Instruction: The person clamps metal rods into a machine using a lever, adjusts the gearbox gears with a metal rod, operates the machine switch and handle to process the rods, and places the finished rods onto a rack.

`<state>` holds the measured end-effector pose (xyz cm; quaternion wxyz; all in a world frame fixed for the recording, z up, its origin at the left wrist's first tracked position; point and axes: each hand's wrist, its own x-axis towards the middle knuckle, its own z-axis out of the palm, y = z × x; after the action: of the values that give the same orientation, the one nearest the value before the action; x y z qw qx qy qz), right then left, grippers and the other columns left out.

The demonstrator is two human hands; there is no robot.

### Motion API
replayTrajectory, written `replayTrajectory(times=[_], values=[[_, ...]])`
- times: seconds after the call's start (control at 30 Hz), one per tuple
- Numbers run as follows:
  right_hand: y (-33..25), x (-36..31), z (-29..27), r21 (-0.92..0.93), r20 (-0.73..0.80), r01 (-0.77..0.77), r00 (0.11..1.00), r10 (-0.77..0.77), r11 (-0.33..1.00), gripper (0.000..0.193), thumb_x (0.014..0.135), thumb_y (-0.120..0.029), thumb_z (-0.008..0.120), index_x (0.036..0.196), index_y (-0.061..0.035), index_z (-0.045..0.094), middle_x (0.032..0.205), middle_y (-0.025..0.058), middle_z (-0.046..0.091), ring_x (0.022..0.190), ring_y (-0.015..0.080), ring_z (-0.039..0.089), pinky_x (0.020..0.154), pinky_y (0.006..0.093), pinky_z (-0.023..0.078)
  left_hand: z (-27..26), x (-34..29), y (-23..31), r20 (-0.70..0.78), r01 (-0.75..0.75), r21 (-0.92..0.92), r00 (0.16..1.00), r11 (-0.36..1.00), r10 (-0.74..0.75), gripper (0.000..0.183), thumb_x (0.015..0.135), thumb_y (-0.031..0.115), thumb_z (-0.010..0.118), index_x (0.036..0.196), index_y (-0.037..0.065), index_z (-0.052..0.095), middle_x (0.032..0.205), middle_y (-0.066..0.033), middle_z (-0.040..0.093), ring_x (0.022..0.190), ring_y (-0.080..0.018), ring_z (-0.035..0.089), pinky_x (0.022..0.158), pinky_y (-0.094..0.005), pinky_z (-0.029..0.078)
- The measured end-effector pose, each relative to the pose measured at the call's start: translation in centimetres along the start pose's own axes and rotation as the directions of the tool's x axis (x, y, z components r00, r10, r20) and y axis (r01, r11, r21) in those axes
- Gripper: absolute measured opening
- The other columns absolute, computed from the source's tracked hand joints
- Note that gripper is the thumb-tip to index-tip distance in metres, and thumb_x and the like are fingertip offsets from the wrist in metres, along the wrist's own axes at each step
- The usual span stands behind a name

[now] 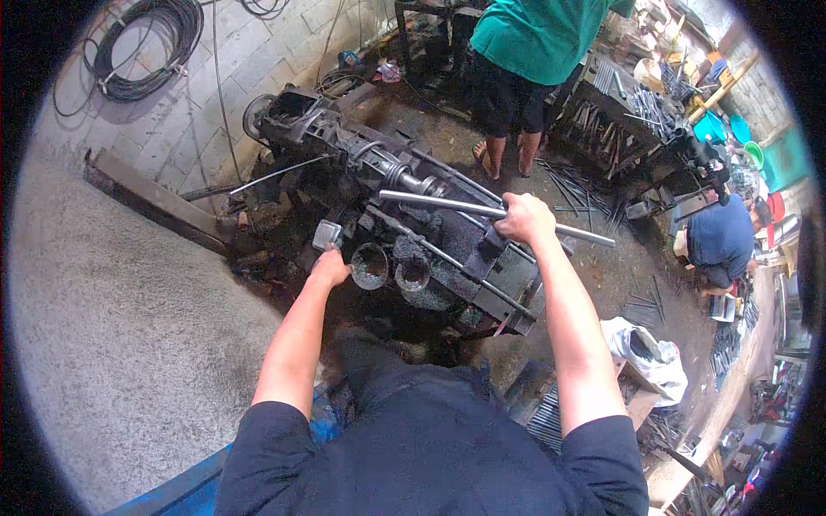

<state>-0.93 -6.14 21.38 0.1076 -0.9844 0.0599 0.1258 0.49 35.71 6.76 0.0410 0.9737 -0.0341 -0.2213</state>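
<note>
My right hand (525,219) is wrapped round a long bare metal rod (439,202), which lies slantwise above a dark, greasy machine (447,249) with two parallel rails. The rod's left end is near the machine's round spindle parts (413,181), and its right end sticks out past my hand. At the machine's near left side, my left hand (330,268) has its fingers closed at the lower end of a small grey rectangular piece (327,234). Whether that piece is fixed to the machine I cannot tell. Beside this hand are two round metal cups (370,265).
A person in a green shirt (542,39) stands beyond the machine, and another in dark blue (721,232) crouches at right. Loose rods (578,191) lie on the floor. A white sack (650,357) is at near right, a metal beam (155,199) at left, coiled cable (144,52) on the wall.
</note>
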Motion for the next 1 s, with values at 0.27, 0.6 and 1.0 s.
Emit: replayTrajectory(times=[0.27, 0.6, 1.0], values=[[0.5, 0.2, 0.5, 0.007, 0.013, 0.006, 1.000, -0.007, 1.000, 0.038, 0.067, -0.029, 0.067, 0.100, -0.0104, 0.065, 0.099, 0.0183, 0.067, 0.097, 0.0345, 0.064, 0.084, 0.0448, 0.052, -0.9, -0.5, 1.2, 0.153, 0.058, -0.048, 0.987, 0.997, -0.050, 0.088, 0.082, 0.035, 0.066, 0.137, -0.018, 0.022, 0.133, -0.0333, 0.044, 0.119, -0.0368, 0.052, 0.099, -0.0408, 0.045], [0.3, 0.6, 0.6, -0.004, 0.027, 0.020, 0.999, -0.020, 1.000, 0.036, 0.067, -0.029, 0.065, 0.098, -0.0103, 0.065, 0.098, 0.0187, 0.067, 0.095, 0.0354, 0.064, 0.083, 0.0453, 0.052, -0.3, -0.4, 1.0, 0.249, 0.082, -0.048, 0.966, 0.995, -0.068, 0.090, 0.083, 0.038, 0.065, 0.136, -0.020, 0.021, 0.144, -0.0358, 0.024, 0.130, -0.0359, 0.041, 0.106, -0.0391, 0.038], [0.3, 0.8, 1.1, -0.002, -0.039, 0.047, 0.998, -0.047, 0.999, 0.035, 0.067, -0.029, 0.066, 0.097, -0.0102, 0.066, 0.096, 0.0181, 0.068, 0.092, 0.0359, 0.065, 0.081, 0.0455, 0.053, 0.1, -0.1, 0.7, 0.315, 0.108, 0.012, 0.943, 0.994, -0.107, 0.097, 0.082, 0.045, 0.064, 0.141, -0.015, 0.015, 0.152, -0.0266, 0.013, 0.137, -0.0322, 0.032, 0.107, -0.0401, 0.037]])
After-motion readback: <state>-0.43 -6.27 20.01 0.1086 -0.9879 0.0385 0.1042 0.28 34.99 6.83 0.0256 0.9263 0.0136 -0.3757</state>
